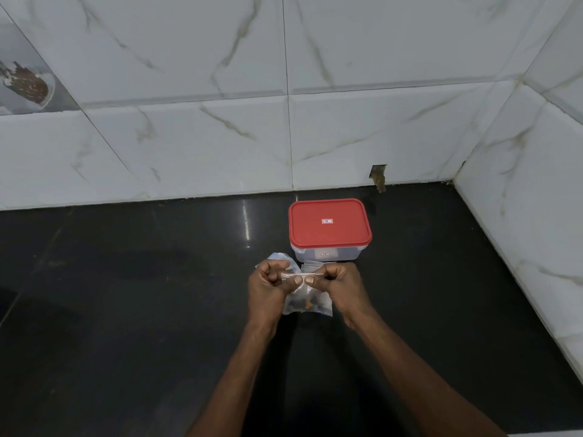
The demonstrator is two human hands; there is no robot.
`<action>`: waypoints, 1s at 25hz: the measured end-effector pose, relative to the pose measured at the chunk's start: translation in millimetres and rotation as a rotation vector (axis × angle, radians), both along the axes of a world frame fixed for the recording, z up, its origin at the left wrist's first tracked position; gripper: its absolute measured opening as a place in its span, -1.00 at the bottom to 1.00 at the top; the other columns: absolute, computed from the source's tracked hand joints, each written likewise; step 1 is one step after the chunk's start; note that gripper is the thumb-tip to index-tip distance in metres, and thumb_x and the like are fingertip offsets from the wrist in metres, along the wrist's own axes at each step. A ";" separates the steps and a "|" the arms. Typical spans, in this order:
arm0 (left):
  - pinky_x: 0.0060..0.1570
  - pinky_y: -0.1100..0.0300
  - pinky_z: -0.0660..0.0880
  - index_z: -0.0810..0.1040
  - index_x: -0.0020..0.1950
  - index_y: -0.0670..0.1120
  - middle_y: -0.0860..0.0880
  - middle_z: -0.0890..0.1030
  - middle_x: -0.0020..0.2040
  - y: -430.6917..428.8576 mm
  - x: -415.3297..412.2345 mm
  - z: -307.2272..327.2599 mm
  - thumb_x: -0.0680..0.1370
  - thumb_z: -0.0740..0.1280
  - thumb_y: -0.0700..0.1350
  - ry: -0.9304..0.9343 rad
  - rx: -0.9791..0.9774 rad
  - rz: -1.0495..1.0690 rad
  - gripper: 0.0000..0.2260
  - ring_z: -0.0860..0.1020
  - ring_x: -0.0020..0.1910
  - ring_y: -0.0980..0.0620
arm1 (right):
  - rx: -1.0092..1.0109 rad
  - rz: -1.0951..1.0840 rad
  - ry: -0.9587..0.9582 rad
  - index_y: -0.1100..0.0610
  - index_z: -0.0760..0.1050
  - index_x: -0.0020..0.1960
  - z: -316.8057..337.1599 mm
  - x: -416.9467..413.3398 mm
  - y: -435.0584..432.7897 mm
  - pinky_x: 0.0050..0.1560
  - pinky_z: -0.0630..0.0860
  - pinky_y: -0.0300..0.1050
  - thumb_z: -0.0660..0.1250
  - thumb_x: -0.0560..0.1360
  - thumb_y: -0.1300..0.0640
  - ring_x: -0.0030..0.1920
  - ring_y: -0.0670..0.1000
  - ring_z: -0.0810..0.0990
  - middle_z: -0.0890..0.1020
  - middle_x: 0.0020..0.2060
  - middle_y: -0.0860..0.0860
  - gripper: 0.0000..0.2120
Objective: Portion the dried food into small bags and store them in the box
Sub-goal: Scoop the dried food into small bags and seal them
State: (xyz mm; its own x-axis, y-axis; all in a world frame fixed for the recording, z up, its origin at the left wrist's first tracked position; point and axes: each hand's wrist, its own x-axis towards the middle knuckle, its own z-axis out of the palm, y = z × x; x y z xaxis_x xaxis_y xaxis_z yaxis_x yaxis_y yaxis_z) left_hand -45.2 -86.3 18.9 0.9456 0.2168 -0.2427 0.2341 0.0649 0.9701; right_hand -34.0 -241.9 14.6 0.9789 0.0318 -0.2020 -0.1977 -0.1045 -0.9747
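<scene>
A small clear bag [307, 302] with a few dark and orange pieces of dried food in its bottom hangs between my hands above the black counter. My left hand [269, 287] pinches the left end of its top strip and my right hand [339, 287] pinches the right end, thumbs nearly touching. Just behind them stands the clear plastic box [328, 252] with its red lid [329, 223] on. More clear plastic bags [279, 258] lie on the counter behind my left hand, partly hidden.
The black glossy counter [126, 294] runs to white marble-look wall tiles [220, 137] at the back and on the right. A small hole in the tile [378, 176] sits behind the box.
</scene>
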 end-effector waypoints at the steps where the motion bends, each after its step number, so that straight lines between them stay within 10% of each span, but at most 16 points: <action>1: -0.05 0.00 0.64 0.59 0.01 -0.18 -0.23 0.71 -0.10 0.6 -0.6 -1.5 0.41 0.49 -0.42 0.000 -0.007 0.002 -0.74 0.69 -0.10 -0.15 | 0.005 0.012 0.008 0.25 0.64 -0.27 0.8 -1.6 0.6 -0.14 0.58 0.01 0.48 0.42 0.27 -0.29 0.03 0.64 0.68 -0.34 0.14 -0.89; 13: 0.03 -0.14 0.63 0.65 0.03 -0.11 -0.22 0.71 -0.02 -1.5 -2.1 0.1 0.44 0.43 -0.42 0.085 -0.141 -0.001 -0.73 0.68 -0.05 -0.20 | 0.164 -0.041 0.116 0.32 0.62 -0.19 11.4 -5.7 1.2 -0.13 0.63 0.15 0.38 0.44 0.35 -0.25 0.13 0.65 0.67 -0.25 0.22 -0.93; 18: -0.05 -0.01 0.66 0.62 0.12 -0.11 -0.19 0.71 -0.02 -4.5 -2.2 3.1 0.45 0.43 -0.41 0.107 -0.097 -0.022 -0.69 0.70 -0.10 -0.07 | 0.166 -0.035 0.125 0.36 0.60 -0.17 15.8 -7.1 2.8 -0.31 0.59 -0.12 0.36 0.45 0.38 -0.32 0.02 0.65 0.66 -0.33 0.11 -0.94; 25: -0.01 -0.01 0.65 0.63 0.10 -0.10 -0.15 0.71 -0.02 -7.5 -2.7 4.2 0.42 0.41 -0.42 0.165 -0.087 -0.051 -0.67 0.70 -0.06 -0.09 | 0.189 -0.056 0.160 0.31 0.61 -0.25 10.3 -10.2 6.6 -0.15 0.61 0.12 0.32 0.41 0.39 -0.28 0.14 0.61 0.62 -0.32 0.23 -0.88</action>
State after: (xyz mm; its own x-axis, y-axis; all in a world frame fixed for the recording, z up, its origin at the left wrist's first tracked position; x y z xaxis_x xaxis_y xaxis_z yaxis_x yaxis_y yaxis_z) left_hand -47.9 -93.9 23.1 0.9004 0.1413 -0.4115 0.3950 0.1308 0.9093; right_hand -44.2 -235.3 24.8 0.9361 0.0305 -0.3505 -0.3518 0.0923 -0.9315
